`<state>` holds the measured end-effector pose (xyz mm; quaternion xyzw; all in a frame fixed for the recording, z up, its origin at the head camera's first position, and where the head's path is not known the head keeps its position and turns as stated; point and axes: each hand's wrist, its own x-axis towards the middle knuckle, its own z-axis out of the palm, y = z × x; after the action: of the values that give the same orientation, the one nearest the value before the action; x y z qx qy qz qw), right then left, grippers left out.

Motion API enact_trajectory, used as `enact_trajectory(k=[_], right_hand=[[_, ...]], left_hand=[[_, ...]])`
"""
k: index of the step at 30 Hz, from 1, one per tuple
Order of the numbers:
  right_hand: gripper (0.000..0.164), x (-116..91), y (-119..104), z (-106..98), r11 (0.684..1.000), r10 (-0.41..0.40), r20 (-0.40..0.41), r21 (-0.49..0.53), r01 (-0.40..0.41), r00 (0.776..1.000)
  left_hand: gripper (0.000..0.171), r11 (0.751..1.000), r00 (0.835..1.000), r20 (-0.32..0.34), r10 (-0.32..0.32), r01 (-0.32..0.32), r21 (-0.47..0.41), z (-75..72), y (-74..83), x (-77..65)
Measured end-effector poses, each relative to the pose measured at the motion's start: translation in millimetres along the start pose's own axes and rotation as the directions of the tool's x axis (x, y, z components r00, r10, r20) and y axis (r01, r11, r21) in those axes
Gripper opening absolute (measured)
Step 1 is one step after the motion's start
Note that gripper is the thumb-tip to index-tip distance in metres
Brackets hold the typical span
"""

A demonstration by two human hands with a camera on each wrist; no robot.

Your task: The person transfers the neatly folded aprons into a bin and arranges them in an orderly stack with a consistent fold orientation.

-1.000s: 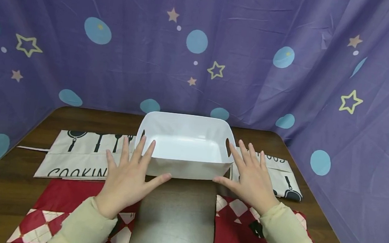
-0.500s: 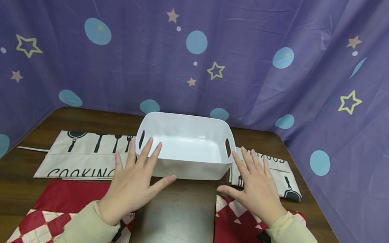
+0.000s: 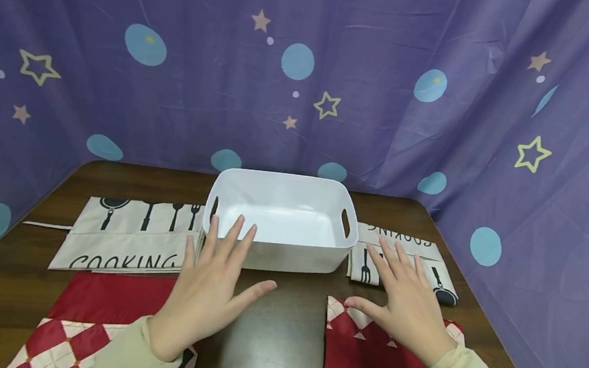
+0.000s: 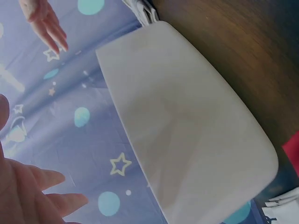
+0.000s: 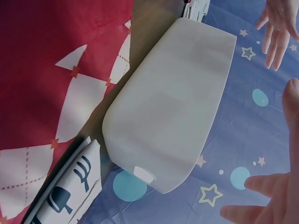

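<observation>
Both hands hover above the table with fingers spread and hold nothing. The left hand [image 3: 208,293] is in front of the left end of a white plastic bin [image 3: 288,257], apart from it. Over the right-hand cloths is the right hand [image 3: 405,305], just right of the bin. The bin has a cut-out handle at each end and nothing inside. A folded cream cloth printed COOKING [image 3: 126,239] lies left of the bin, and a similar cream cloth [image 3: 425,257] right of it. Nearer lie a folded red checked cloth [image 3: 111,296] at left and another red cloth [image 3: 363,359] at right.
The dark wooden table [image 3: 271,328] holds the bin near its back edge. Behind and beside it hangs a purple curtain [image 3: 185,110] with stars and blue dots. A white strap [image 3: 46,225] sticks out from the left cream cloth.
Both hands have drifted slightly right and toward the person, fingers still spread. The bin and cloths stay where they were.
</observation>
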<state>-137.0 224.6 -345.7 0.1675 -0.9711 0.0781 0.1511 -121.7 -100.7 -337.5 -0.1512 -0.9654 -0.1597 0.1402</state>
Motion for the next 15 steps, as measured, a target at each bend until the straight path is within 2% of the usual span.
enact_trajectory(k=[8, 15], right_hand=[[0.096, -9, 7, -5, 0.998, 0.04, 0.029, 0.051, -0.042, 0.999], [0.092, -16, 15, -9, 0.995, 0.062, 0.023, 0.08, -0.064, 0.998]], left_hand=[[0.076, 0.994, 0.999, -0.015, 0.03, -0.032, -0.108, 1.1, 5.2, -1.3], [0.073, 0.981, 0.999, -0.025, 0.048, -0.052, -0.189, 3.8, 7.9, -1.3]])
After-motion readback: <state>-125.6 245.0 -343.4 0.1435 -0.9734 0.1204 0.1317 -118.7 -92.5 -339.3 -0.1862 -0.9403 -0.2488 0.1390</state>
